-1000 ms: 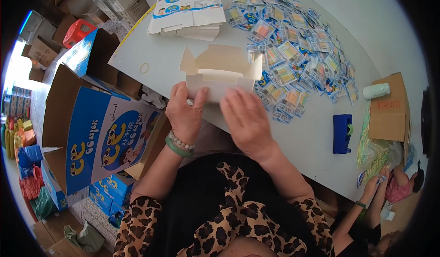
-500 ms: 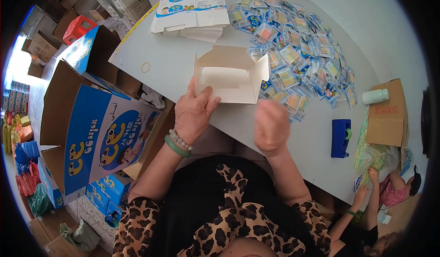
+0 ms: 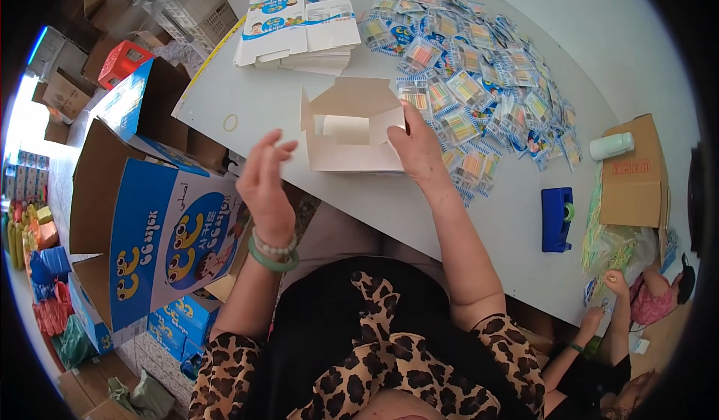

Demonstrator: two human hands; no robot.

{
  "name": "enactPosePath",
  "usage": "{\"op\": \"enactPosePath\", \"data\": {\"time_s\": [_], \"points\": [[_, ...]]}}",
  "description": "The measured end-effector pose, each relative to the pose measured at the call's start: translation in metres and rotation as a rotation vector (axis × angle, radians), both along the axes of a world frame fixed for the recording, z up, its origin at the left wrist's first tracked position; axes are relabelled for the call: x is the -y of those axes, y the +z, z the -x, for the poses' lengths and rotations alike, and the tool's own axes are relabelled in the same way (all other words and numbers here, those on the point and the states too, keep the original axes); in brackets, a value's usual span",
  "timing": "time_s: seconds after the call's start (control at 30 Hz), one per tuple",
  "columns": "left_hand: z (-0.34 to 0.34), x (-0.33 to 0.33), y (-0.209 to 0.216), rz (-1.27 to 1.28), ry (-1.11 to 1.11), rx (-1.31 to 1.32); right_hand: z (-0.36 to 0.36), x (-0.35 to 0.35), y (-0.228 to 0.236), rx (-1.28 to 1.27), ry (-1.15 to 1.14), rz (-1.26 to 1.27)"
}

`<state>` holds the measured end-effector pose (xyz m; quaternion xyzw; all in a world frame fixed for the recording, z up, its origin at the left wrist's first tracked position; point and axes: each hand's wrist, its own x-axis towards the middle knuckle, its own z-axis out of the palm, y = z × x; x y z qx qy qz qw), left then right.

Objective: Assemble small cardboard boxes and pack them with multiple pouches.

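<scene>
A small white cardboard box (image 3: 348, 159) stands open on the table, its flaps raised and a window cut in it. My right hand (image 3: 416, 146) grips its right side, thumb on the inner face of the flap and fingers outside. Left of the box, my left hand (image 3: 268, 184) hangs apart from it, fingers spread and slightly blurred, touching nothing. Just beyond the right hand lies a wide heap of small clear-and-blue packets (image 3: 464, 83) with striped, coloured contents. A stack of flattened white-and-blue boxes (image 3: 329, 34) lies behind the open box.
A rubber band (image 3: 231, 122) lies on the table (image 3: 494, 233) at the left. A blue tape dispenser (image 3: 556, 221) and a white bottle (image 3: 611, 146) on a brown carton (image 3: 633, 195) are at the right. A large blue printed carton (image 3: 168, 233) stands open left of the table; another person's hands (image 3: 603, 300) work at lower right.
My left hand has let go of the box and moved left. My right hand has come up from the table's front onto the box's right side. The view has shifted slightly.
</scene>
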<state>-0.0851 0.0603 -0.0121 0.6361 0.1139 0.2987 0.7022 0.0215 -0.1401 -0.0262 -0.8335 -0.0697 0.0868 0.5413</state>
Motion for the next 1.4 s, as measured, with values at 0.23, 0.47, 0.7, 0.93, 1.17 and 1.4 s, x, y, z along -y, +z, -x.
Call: {"op": "enactPosePath", "data": {"time_s": [0.23, 0.47, 0.7, 0.93, 1.17, 1.4], "points": [[-0.071, -0.005, -0.032, -0.08, -0.541, -0.16, -0.006, 0.003, -0.022, 0.083, -0.008, -0.087], [-0.071, -0.011, -0.041, 0.034, -0.442, -0.22, -0.009, 0.022, 0.007, 0.464, 0.374, 0.017], [-0.077, -0.015, -0.037, -0.359, -0.421, -0.381, -0.003, -0.007, 0.037, 0.553, 0.235, 0.581], [-0.078, -0.013, -0.053, -0.42, -0.32, -0.39, -0.001, -0.016, 0.031, 0.442, 0.271, 0.877], [-0.063, -0.01, -0.041, -0.212, -0.413, -0.448, -0.007, 0.016, 0.012, 0.222, 0.383, 0.312], [-0.017, -0.002, -0.038, -0.439, -0.372, -0.42, 0.059, 0.052, 0.049, -0.562, 0.125, -0.126]]}}
